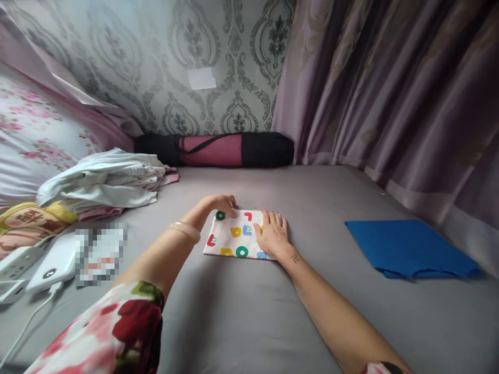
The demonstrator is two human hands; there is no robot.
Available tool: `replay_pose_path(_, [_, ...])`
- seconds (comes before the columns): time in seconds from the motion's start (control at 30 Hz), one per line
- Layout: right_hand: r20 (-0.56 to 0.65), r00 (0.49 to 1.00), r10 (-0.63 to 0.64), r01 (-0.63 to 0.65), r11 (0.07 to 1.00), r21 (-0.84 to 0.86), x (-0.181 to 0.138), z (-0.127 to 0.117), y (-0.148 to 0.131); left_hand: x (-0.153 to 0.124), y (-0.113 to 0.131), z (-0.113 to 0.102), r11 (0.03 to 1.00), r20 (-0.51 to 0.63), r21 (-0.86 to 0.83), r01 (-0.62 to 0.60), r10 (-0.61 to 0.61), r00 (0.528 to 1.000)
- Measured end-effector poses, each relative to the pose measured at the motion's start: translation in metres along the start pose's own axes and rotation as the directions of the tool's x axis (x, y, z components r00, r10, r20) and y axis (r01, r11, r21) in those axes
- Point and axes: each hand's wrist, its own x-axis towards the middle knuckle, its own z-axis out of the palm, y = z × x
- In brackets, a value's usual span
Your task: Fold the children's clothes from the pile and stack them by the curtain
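Grey bedsheet [241,317] fills the lower frame, and mid-frame lies the letter-print cloth [228,232], flat, long axis apparently running left to right, near edge facing the bottom! Right hand [273,235] palm-down, fingers slightly spread on its right end; left hand [221,202] curls at the upper-left corner, pinching or not, impossible to tell. Looks like smoothing; the next move calls for even edges.

Print pc [237,240] & bedsht [323,208] matt cloth, bangle [187,230] glossy, pwr bank [52,264] smooth plastic
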Motion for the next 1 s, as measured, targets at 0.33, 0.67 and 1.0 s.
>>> replay_pose_path(0.33, [-0.019,0.989,-0.148,0.149,0.981,0.127,0.015,-0.031,0.018,-0.041,0.014,-0.005,0.989,-0.155,0.016,-0.146,0.146,0.977])
replay_pose_path(0.67, [0.102,0.914,-0.393,0.35,0.889,0.295,0.005,-0.114,0.04,-0.142,0.049,-0.008,0.914,-0.302,0.057,-0.402,0.4,0.866])
replay_pose_path(1.0, [0.331,0.792,-0.513,0.21,0.738,0.641,-0.03,-0.183,0.043,-0.181,0.028,-0.03,0.835,-0.15,-0.357,-0.419,0.392,0.908])
